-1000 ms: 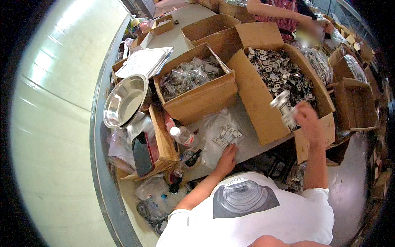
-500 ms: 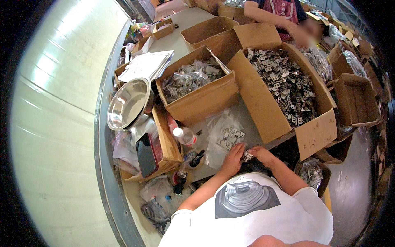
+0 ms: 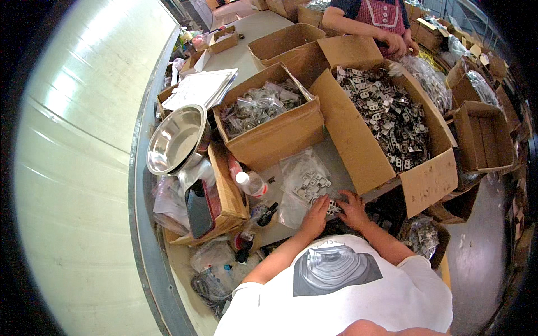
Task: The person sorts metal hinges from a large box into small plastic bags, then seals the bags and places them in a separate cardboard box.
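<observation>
In the head view, we had our left hand near the close edge of the grey table, its fingers straight and laid side by side. Our right hand was just beside it, fingers bent and turned in toward the left. Between the two sat a small cluster of holed metal plates; we could not tell whether either hand was pinching them or only touching them. Just beyond the left hand lay a clear plastic bag with more silvery plates, in it or on it, we could not tell. To that hand's left we had a white-capped bottle, and farther left a dark phone rested on a cardboard box. Beyond the right hand stood an open carton of metal fittings.
</observation>
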The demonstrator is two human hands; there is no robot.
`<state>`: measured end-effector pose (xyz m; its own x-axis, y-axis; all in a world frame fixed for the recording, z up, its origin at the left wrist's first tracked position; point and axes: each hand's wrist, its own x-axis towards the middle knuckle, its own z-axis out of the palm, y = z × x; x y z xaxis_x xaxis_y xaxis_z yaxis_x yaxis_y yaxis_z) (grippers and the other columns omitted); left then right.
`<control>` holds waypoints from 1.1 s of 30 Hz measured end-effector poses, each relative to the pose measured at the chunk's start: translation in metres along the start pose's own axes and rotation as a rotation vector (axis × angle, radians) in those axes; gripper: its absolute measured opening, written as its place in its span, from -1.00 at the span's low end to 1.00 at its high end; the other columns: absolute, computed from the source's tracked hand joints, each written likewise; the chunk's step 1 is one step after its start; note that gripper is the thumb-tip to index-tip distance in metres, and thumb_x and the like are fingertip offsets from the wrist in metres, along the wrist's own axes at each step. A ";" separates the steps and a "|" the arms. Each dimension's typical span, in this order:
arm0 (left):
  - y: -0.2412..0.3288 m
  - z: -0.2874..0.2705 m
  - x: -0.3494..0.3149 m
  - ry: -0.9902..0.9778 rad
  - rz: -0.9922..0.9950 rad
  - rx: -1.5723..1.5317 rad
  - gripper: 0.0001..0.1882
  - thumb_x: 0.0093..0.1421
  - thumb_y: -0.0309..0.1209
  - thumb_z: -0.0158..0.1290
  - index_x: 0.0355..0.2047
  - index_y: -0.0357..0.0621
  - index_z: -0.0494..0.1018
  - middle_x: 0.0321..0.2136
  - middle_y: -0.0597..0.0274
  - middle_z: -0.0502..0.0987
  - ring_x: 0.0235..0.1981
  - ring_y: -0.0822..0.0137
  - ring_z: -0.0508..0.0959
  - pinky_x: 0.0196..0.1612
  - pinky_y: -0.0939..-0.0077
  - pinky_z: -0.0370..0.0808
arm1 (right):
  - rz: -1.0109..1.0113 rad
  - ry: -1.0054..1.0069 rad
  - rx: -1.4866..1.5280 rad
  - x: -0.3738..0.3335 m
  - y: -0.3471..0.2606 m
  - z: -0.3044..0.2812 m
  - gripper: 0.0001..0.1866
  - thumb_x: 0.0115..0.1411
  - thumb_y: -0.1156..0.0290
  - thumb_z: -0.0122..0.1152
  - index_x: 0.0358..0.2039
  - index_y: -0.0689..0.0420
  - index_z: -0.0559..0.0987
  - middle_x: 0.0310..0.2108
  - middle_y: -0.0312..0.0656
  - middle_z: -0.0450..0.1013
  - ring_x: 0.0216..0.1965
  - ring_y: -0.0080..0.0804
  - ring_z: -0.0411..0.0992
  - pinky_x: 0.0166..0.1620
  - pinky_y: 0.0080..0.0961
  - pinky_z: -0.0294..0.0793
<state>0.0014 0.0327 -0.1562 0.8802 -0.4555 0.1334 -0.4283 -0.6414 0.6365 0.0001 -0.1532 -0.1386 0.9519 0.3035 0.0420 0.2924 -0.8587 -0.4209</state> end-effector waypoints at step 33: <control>0.006 -0.071 0.022 0.329 0.389 0.057 -0.88 -0.05 -0.49 0.14 -0.44 -0.13 0.49 -0.47 0.16 0.53 -0.40 0.12 0.53 -0.28 0.29 0.49 | -0.391 0.348 0.184 0.035 -0.037 -0.031 -0.74 -0.09 0.38 0.26 -0.33 0.07 0.49 -0.19 -0.16 0.36 -0.11 -0.14 0.31 -0.04 -0.19 0.22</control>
<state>0.0327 0.0630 -0.0960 0.6672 -0.4545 0.5902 -0.7395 -0.4996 0.4512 0.0257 -0.1234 -0.0937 0.7588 0.4041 0.5108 0.6391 -0.6132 -0.4643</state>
